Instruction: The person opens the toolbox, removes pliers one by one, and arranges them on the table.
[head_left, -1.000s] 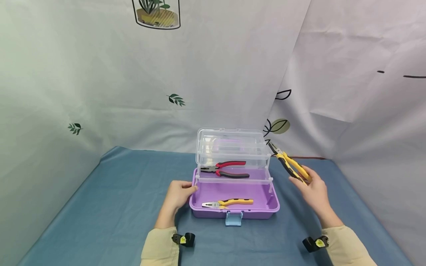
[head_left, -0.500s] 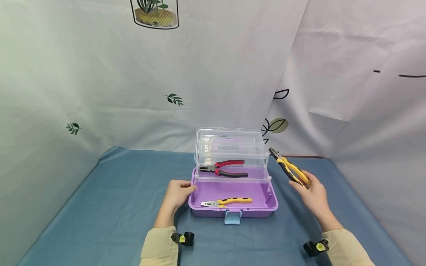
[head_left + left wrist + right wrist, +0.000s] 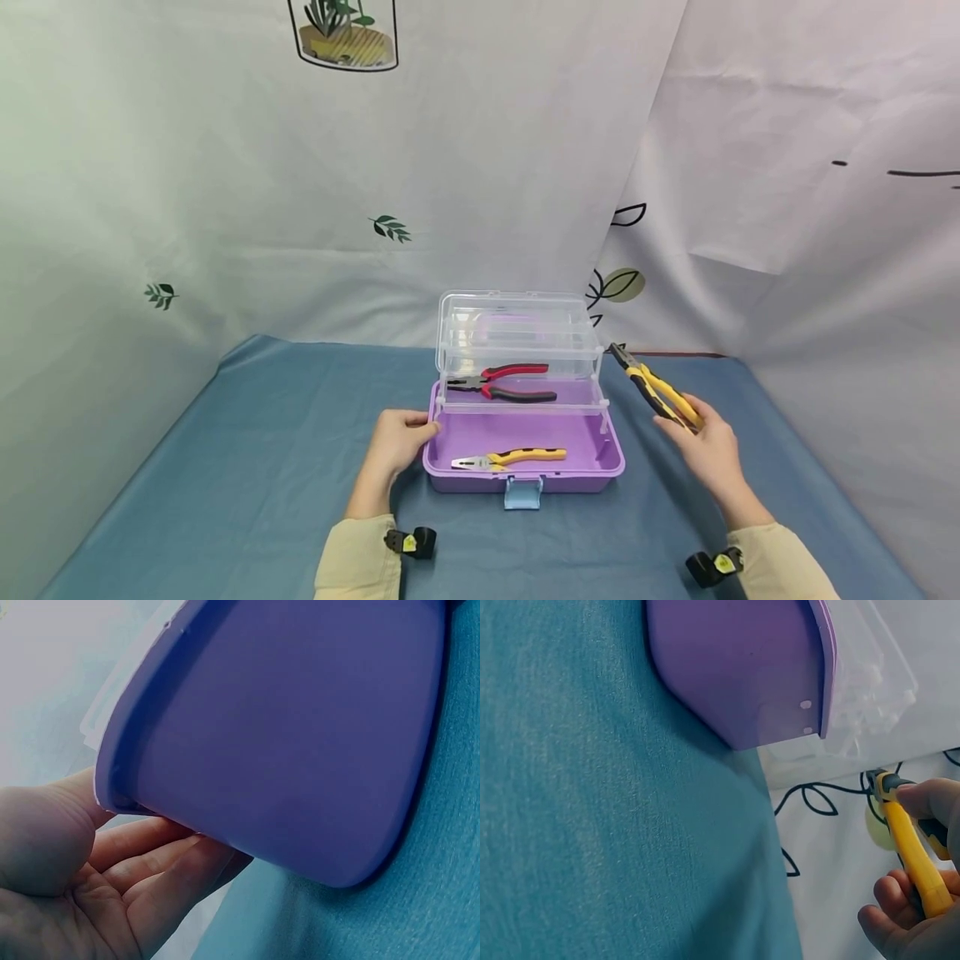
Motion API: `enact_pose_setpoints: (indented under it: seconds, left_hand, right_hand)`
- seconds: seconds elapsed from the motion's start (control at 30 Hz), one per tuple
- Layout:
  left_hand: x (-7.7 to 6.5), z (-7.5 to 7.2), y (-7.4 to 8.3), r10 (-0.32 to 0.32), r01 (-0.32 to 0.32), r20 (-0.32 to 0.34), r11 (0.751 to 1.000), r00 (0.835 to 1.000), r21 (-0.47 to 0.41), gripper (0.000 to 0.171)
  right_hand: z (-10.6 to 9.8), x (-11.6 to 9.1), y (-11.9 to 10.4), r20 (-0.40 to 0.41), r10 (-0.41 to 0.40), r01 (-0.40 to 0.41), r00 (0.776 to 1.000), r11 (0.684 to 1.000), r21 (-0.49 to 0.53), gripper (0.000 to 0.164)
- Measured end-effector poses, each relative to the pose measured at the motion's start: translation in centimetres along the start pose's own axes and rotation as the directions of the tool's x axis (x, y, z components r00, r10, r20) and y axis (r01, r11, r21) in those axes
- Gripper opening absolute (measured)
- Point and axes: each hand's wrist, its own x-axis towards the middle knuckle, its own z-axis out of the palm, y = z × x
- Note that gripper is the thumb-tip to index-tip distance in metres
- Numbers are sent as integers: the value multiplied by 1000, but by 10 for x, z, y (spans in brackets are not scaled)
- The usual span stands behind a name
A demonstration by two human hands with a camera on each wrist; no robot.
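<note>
A purple toolbox [image 3: 517, 482] stands with its clear lid [image 3: 517, 321] raised and a clear tray [image 3: 600, 408] lifted at the back. My left hand [image 3: 395, 440] grips the box's left rim, thumb over the edge and fingers beneath the lip in the left wrist view. Off the right side, my right hand [image 3: 708, 446] holds yellow-and-black pliers [image 3: 656, 390] by the handles, head tilted up toward the back left. Other yellow-handled pliers [image 3: 510, 458] lie at the box's front. Red-and-black pliers [image 3: 517, 383] lie in the raised tray, their jaws to the left.
A light blue latch [image 3: 522, 493] hangs down at the box's front. Blue cloth [image 3: 262, 467] covers the table. White printed fabric [image 3: 300, 208] walls in the back and sides. Each wrist bears a small black camera.
My right hand has lowered the yellow-and-black pliers slightly, beside the box. The left hand keeps its grip on the rim. The whole head view has shifted a little.
</note>
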Motion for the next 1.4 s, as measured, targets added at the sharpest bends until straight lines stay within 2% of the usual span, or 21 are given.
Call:
enact_pose_setpoints:
  seconds: [0.43, 0.83, 1.1, 1.4]
  left_hand:
    - [-2, 0, 0, 17, -17, 2, 1000, 1000, -5, 25]
    - [-3, 0, 1, 6, -6, 5, 1000, 1000, -23, 26]
    - [-4, -1, 0, 11, -11, 0, 1000, 1000, -5, 26]
    - [-3, -1, 1, 15, -15, 0, 1000, 1000, -1, 26]
  right_hand:
    - [0, -1, 7, 18, 39, -40, 999, 999, 19, 75]
    - [0, -2, 13, 44, 40, -39, 998, 999, -26, 76]
    - [-3, -3, 16, 84, 44, -41, 995, 998, -40, 82]
    - [-5, -3, 19, 69, 31, -26, 997, 997, -68, 81]
